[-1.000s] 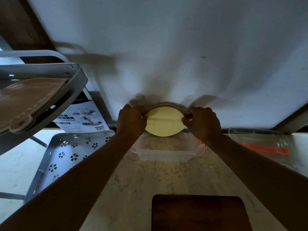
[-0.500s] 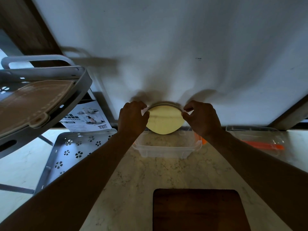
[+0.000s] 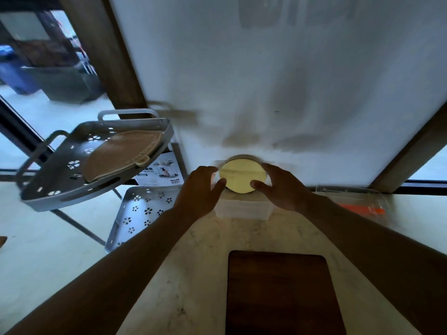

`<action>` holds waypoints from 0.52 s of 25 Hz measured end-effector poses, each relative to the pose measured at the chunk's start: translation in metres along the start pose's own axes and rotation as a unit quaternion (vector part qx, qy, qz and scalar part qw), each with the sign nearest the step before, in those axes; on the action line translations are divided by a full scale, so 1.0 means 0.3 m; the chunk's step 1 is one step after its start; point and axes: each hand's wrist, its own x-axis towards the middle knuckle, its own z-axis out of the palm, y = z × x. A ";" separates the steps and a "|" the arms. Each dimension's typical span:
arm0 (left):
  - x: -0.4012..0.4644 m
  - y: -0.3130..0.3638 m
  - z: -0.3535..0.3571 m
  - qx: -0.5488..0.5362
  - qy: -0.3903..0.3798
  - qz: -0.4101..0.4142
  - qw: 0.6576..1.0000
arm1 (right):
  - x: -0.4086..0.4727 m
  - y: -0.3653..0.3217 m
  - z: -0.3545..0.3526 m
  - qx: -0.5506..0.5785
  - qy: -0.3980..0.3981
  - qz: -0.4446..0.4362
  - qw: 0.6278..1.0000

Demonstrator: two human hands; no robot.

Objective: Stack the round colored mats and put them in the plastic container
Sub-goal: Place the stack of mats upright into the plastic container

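A stack of round mats, pale yellow and smooth on top with a darker edge showing behind, sat over the far end of a clear, rectangular plastic container on the veined marble counter. The left hand and right hand flanked the stack, fingers loosely curled, thumbs touching its near rim. Whether they gripped it could not be told. A dark wooden board lay nearer. At left, a grey perforated metal rack held a tan stitched mat.
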 end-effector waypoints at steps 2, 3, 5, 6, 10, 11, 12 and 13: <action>-0.093 0.033 -0.061 0.016 -0.005 0.013 1.000 | -0.072 -0.070 -0.024 -0.006 -0.016 -0.001 1.000; -0.132 0.047 -0.089 0.028 -0.006 0.015 0.999 | -0.103 -0.105 -0.038 -0.007 -0.019 -0.004 1.000; -0.189 0.084 -0.163 0.043 0.003 0.013 0.999 | -0.161 -0.176 -0.083 -0.007 -0.014 -0.018 1.000; -0.218 0.109 -0.207 0.043 0.011 0.009 0.999 | -0.195 -0.211 -0.114 -0.007 -0.010 -0.025 1.000; -0.326 0.184 -0.376 0.049 0.021 -0.001 0.999 | -0.323 -0.322 -0.216 -0.012 0.002 -0.077 0.997; -0.355 0.189 -0.414 0.054 0.017 -0.002 0.998 | -0.350 -0.344 -0.226 -0.008 -0.001 -0.095 0.995; -0.380 0.190 -0.447 0.059 0.015 -0.002 0.998 | -0.370 -0.363 -0.229 -0.005 -0.008 -0.107 0.994; -0.404 0.187 -0.476 0.063 0.019 -0.001 0.998 | -0.384 -0.381 -0.231 -0.005 -0.015 -0.114 0.993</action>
